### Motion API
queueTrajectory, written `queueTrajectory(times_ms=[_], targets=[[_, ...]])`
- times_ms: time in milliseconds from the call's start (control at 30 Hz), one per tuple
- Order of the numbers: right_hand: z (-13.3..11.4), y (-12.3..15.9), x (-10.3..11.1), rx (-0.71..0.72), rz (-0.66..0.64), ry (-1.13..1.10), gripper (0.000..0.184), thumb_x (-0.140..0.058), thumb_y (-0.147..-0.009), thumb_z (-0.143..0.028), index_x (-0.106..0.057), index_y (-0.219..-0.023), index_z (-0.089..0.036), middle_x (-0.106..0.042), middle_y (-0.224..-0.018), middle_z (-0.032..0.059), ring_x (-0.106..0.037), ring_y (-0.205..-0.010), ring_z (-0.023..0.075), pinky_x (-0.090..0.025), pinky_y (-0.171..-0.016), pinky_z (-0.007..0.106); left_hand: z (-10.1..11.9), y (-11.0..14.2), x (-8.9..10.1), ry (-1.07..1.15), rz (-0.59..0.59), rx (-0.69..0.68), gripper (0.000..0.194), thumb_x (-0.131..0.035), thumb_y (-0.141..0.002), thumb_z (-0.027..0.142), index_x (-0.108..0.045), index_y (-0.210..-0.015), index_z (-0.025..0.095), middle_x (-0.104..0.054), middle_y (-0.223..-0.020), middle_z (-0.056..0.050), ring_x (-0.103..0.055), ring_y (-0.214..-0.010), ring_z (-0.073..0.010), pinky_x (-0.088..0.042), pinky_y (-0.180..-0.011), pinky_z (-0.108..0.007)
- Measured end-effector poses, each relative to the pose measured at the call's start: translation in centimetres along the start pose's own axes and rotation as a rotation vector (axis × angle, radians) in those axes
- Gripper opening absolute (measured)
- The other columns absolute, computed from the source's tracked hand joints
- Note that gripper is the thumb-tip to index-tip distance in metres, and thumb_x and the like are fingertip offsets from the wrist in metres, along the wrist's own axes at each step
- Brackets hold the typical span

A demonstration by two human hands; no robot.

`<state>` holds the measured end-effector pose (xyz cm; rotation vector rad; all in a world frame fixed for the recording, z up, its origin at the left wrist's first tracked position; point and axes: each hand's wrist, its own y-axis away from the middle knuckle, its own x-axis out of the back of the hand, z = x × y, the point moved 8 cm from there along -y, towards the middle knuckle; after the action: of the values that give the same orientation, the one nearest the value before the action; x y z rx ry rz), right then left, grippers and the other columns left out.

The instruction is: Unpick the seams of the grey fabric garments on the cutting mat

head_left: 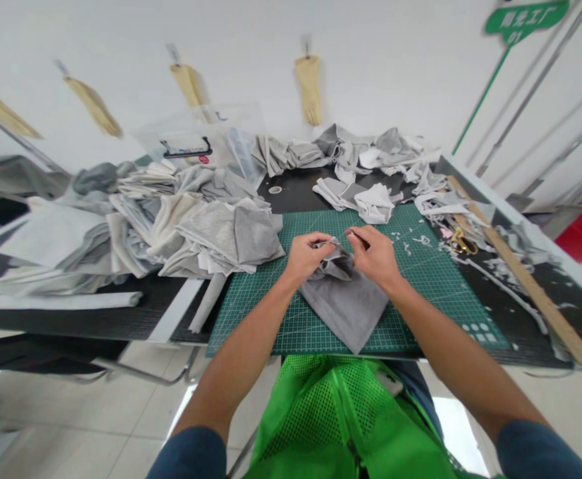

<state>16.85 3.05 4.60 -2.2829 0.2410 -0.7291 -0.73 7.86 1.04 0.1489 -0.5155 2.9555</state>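
A grey piece of cloth (348,309) lies on the green cutting mat (251,299), one corner pointing toward me at the mat's front edge. Its upper part is bunched up, and my left hand (308,258) pinches that gathered edge between thumb and fingers. Close by on the right, my right hand (376,256) is closed at the cloth's raised edge. Something small and dark shows at its fingertips, too small to make out. White scraps (423,239) are scattered on the mat beyond my right hand.
Stacked grey and beige cloths (221,233) cover the left side. More crumpled cloths (340,150) line the back, near a tape roll (275,190) and a clear plastic box (195,143). At right lie a wooden strip (530,286), gold-handled scissors (464,245) and trimmings.
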Motion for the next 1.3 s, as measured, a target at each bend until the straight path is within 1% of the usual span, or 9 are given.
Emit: queueTrajectory(times_ms=[67,167,333,567,700,800,900,1167,1300], targets=[[0.9,0.0,0.0,-0.059,0.006,-0.03,0.027,-0.057,-0.099,-0.039,-0.075,-0.106,-0.021,-0.075,-0.099,0.0095,-0.069,-0.089,0.0248,-0.056,-0.083,0.04,-0.1,0.0,0.0,0.021,-0.009,-0.004,0.016,-0.08,-0.072,0.029,-0.082,-0.084,0.019,-0.078,-0.083,-0.004,-0.066,-0.073,-0.0163,-0.049,-0.069,-0.028],[1.7,0.1,-0.7,-0.124,-0.047,-0.118,0.03,-0.06,-0.097,-0.044,-0.075,-0.11,-0.021,-0.077,-0.105,0.0098,-0.071,-0.092,0.0253,-0.057,-0.085,0.042,0.0,-0.1,0.0,0.025,-0.019,-0.032,0.012,-0.077,-0.073,0.024,-0.083,-0.083,0.02,-0.078,-0.084,-0.003,-0.066,-0.076,-0.0161,-0.049,-0.072,-0.027],[1.4,0.2,-1.2,-0.149,-0.099,-0.228,0.037,-0.065,-0.094,-0.048,-0.075,-0.115,-0.019,-0.076,-0.106,0.0095,-0.07,-0.09,0.0232,-0.057,-0.083,0.039,0.0,-0.1,0.0,0.06,-0.018,-0.017,0.013,-0.077,-0.072,0.026,-0.082,-0.082,0.02,-0.078,-0.085,-0.004,-0.067,-0.077,-0.0169,-0.05,-0.072,-0.028],[-0.2,0.0,-0.7,-0.028,-0.117,-0.113,0.038,-0.055,-0.101,-0.046,-0.074,-0.122,-0.02,-0.076,-0.11,0.0115,-0.07,-0.098,0.0249,-0.056,-0.089,0.041,-0.6,0.1,-0.3,0.151,-0.054,0.059,0.027,-0.085,-0.07,0.038,-0.082,-0.087,0.018,-0.078,-0.087,-0.005,-0.067,-0.076,-0.0175,-0.051,-0.069,-0.028],[-0.6,0.4,-1.2,-0.003,-0.119,-0.086,0.036,-0.06,-0.097,-0.039,-0.071,-0.126,-0.02,-0.077,-0.105,0.0093,-0.072,-0.093,0.0238,-0.057,-0.085,0.038,-0.3,0.1,-0.2,0.107,-0.039,0.007,0.022,-0.083,-0.072,0.035,-0.083,-0.086,0.018,-0.077,-0.086,-0.005,-0.066,-0.078,-0.0169,-0.05,-0.071,-0.028],[-0.8,0.6,-1.4,-0.001,-0.138,-0.075,0.026,-0.063,-0.094,-0.035,-0.072,-0.115,-0.022,-0.077,-0.1,0.0065,-0.072,-0.087,0.0221,-0.057,-0.082,0.035,0.1,0.0,0.1,0.046,0.0,-0.045,0.015,-0.08,-0.073,0.03,-0.083,-0.084,0.019,-0.075,-0.083,-0.004,-0.065,-0.078,-0.0159,-0.048,-0.072,-0.027],[-1.1,0.5,-1.3,0.013,-0.146,-0.044,0.02,-0.064,-0.093,-0.033,-0.073,-0.107,-0.021,-0.078,-0.102,0.007,-0.072,-0.089,0.022,-0.056,-0.082,0.034,0.3,0.0,0.2,0.005,0.024,-0.081,0.013,-0.077,-0.074,0.027,-0.084,-0.082,0.02,-0.073,-0.079,-0.002,-0.063,-0.075,-0.0147,-0.047,-0.07,-0.026],[-1.7,0.3,-1.1,0.039,-0.163,-0.018,0.018,-0.065,-0.093,-0.03,-0.073,-0.107,-0.021,-0.079,-0.104,0.0079,-0.072,-0.094,0.0227,-0.055,-0.087,0.034,0.8,0.1,0.1,-0.088,0.021,-0.154,0.012,-0.076,-0.074,0.024,-0.084,-0.083,0.021,-0.072,-0.077,-0.001,-0.064,-0.072,-0.0137,-0.047,-0.068,-0.026],[-1.7,0.4,-1.1,0.055,-0.162,-0.01,0.018,-0.064,-0.094,-0.029,-0.074,-0.107,-0.02,-0.079,-0.104,0.0084,-0.073,-0.095,0.0225,-0.055,-0.088,0.034,1.0,0.2,0.1,-0.136,0.026,-0.152,0.011,-0.074,-0.075,0.024,-0.083,-0.081,0.021,-0.074,-0.078,-0.002,-0.065,-0.072,-0.0143,-0.048,-0.069,-0.027]])
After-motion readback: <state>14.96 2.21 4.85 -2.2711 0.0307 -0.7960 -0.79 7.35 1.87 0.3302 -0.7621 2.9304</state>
